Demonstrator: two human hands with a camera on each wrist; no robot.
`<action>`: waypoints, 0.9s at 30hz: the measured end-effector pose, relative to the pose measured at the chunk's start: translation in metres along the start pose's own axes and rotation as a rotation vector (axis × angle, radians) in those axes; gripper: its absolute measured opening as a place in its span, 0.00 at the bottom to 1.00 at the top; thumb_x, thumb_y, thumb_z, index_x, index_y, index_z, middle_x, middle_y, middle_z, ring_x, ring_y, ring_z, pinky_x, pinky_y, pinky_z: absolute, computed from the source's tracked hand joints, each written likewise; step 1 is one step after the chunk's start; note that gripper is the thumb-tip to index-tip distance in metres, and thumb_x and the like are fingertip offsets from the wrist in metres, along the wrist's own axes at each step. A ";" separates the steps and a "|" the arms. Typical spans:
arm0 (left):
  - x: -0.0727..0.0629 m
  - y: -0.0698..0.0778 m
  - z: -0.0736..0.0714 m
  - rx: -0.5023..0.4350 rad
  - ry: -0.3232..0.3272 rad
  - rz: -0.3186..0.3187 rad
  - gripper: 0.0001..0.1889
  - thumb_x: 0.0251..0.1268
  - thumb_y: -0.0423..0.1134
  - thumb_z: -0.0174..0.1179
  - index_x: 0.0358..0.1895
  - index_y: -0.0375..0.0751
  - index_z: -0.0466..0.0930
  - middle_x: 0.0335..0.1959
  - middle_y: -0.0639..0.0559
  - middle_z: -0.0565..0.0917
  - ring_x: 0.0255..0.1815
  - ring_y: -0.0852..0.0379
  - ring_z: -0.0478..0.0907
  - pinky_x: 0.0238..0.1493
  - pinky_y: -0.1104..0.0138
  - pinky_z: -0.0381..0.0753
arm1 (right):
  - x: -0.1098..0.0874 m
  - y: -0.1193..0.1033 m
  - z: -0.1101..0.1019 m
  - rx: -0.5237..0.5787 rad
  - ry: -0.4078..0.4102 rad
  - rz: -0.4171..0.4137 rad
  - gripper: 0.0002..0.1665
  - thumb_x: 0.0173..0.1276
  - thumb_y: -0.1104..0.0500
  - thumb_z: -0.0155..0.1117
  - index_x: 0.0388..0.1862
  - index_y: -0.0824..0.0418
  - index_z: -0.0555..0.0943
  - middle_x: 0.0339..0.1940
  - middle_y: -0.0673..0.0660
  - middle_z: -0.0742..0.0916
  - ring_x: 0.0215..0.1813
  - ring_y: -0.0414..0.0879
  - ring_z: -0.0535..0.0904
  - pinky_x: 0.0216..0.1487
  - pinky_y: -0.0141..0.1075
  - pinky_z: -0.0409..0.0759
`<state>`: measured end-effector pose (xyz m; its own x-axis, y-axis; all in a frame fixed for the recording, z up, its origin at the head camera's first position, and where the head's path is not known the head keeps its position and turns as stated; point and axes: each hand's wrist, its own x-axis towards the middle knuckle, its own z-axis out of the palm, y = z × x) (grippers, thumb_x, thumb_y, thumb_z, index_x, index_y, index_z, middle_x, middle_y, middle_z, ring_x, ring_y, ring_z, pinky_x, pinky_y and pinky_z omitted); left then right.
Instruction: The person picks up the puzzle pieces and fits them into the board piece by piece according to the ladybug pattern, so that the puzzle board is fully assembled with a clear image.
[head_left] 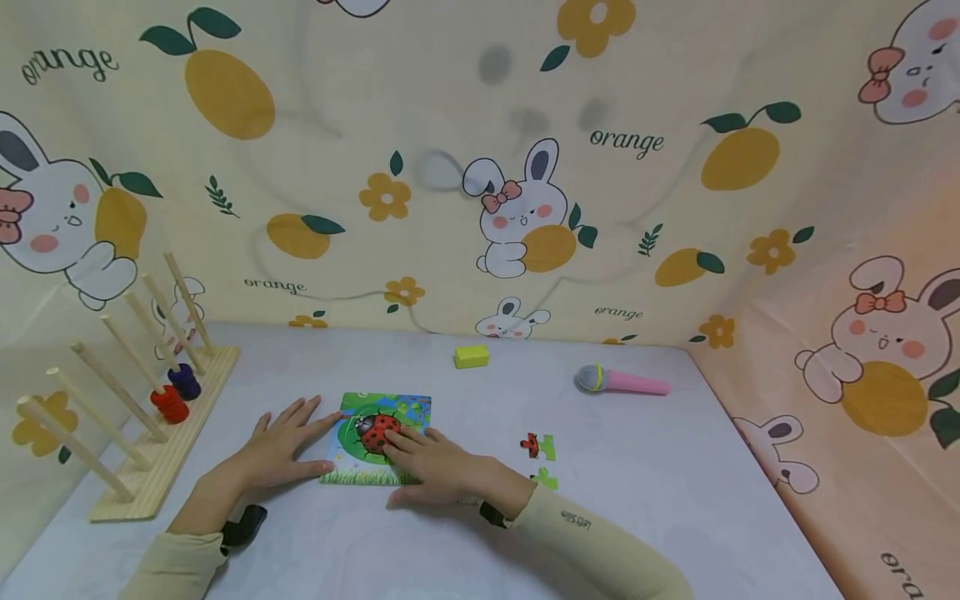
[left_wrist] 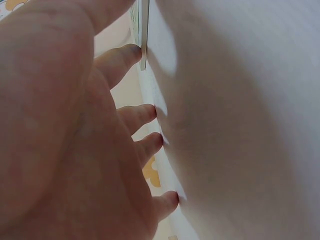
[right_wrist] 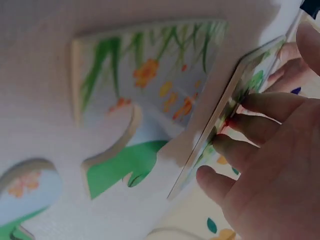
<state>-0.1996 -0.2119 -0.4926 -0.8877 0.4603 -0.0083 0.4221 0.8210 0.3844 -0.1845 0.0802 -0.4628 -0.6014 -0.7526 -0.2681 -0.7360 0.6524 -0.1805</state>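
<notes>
A ladybug jigsaw puzzle (head_left: 367,433) lies flat on the table in front of both hands. My left hand (head_left: 281,450) is spread at its left side, index finger and thumb touching the edge. In the left wrist view, a fingertip meets the thin side of the puzzle (left_wrist: 144,35). My right hand (head_left: 442,467) rests fingertips on the puzzle's right part, covering some of the picture. Loose jigsaw pieces (head_left: 549,448) lie to its right. The right wrist view shows a grass-and-flowers piece (right_wrist: 192,65) close by, apart from the puzzle, and another piece (right_wrist: 30,192) cut off by the frame.
On the left stands a wooden peg rack (head_left: 161,467) with red rings (head_left: 170,405) and blue rings (head_left: 184,382). A yellow block (head_left: 471,357) and a pink toy microphone (head_left: 633,382) lie toward the back. Patterned cloth (head_left: 435,100) hangs behind the table.
</notes>
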 end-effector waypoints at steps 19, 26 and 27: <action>-0.001 0.004 -0.001 0.018 0.005 -0.007 0.43 0.57 0.66 0.64 0.73 0.48 0.69 0.75 0.28 0.59 0.73 0.22 0.51 0.61 0.22 0.45 | 0.003 0.014 -0.004 -0.030 0.058 0.202 0.46 0.75 0.32 0.48 0.79 0.59 0.60 0.81 0.58 0.58 0.81 0.52 0.50 0.78 0.53 0.47; -0.001 0.004 -0.002 0.024 0.002 -0.002 0.43 0.58 0.67 0.63 0.73 0.48 0.68 0.75 0.28 0.59 0.73 0.22 0.51 0.61 0.22 0.46 | -0.024 0.045 -0.017 0.041 0.165 0.195 0.37 0.74 0.43 0.59 0.74 0.61 0.68 0.78 0.62 0.65 0.79 0.57 0.57 0.75 0.63 0.50; -0.001 0.004 -0.002 0.023 0.003 -0.003 0.43 0.58 0.67 0.63 0.73 0.48 0.68 0.75 0.28 0.59 0.73 0.22 0.51 0.61 0.22 0.45 | -0.030 0.052 -0.018 0.061 0.187 0.199 0.35 0.73 0.46 0.62 0.72 0.61 0.71 0.76 0.62 0.69 0.77 0.58 0.60 0.74 0.64 0.52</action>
<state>-0.1971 -0.2100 -0.4890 -0.8895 0.4570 -0.0064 0.4236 0.8297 0.3635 -0.2101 0.1348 -0.4466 -0.7833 -0.6089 -0.1254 -0.5811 0.7888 -0.2004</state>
